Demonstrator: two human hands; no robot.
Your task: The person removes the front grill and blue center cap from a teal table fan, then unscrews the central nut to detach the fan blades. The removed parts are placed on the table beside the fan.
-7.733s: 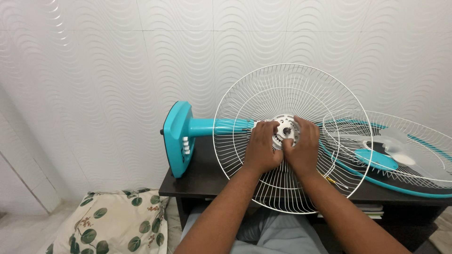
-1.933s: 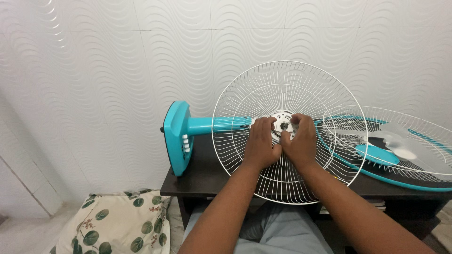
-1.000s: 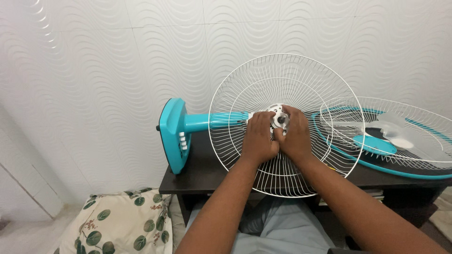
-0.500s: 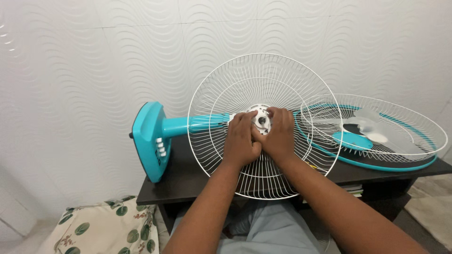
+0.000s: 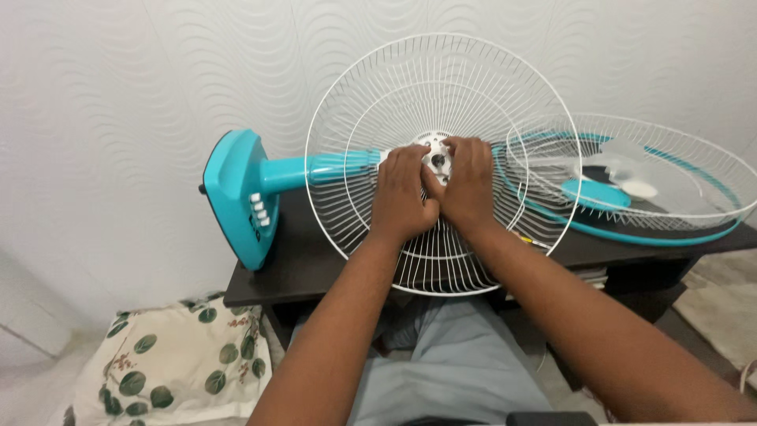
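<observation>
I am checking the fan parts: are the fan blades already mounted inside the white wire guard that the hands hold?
No: the white wire guard under both hands holds no blades; the pale blades lie in the other guard on the table.

I get one view only — the head camera, worn above my arms, tilted down and forward toward the wall. It sits close: my left hand (image 5: 402, 197) and right hand (image 5: 467, 189) fill the centre, the dark table (image 5: 315, 268) just beyond.

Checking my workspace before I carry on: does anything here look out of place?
The fan lies on its side on the dark table, base upended. Its second grille lies flat, separate, on the right.
</observation>
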